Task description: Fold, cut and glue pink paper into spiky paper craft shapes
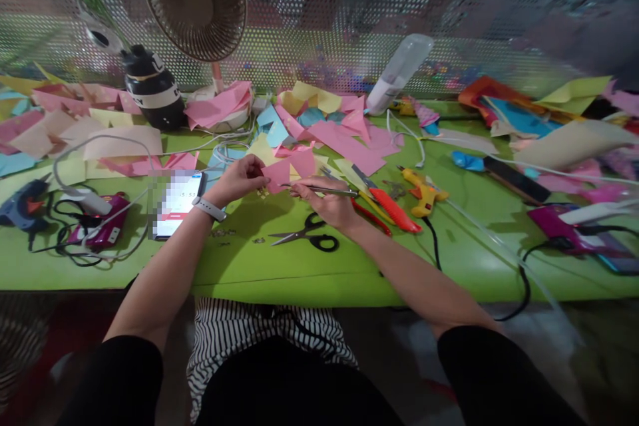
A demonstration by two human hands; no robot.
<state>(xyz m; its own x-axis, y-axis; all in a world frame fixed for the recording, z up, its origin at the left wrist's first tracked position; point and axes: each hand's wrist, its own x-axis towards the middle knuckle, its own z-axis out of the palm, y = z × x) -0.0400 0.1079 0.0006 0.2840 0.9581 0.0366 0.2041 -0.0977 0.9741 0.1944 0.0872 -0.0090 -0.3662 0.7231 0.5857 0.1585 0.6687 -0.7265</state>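
Observation:
My left hand [243,180], with a watch on its wrist, is closed in a pinch at the edge of a pink paper piece [279,174]. What sits between its fingertips is too small to make out; tiny yellowish bits show just below them. Slim metal tweezers [329,190] are gripped in my right hand [327,203], their thin tip pointing left towards the left fingertips. Black-handled scissors [304,235] lie on the green table [279,269] below the right hand. Small metal pieces [222,233] are scattered to the left of the scissors.
A phone [178,206] lies left of my left forearm. To the right are a red utility knife [394,210] and a yellow glue gun [424,193]. Paper scraps [344,140], a fan [194,3], a black bottle [154,90] and a clear bottle [402,70] line the back. Cables cross both sides.

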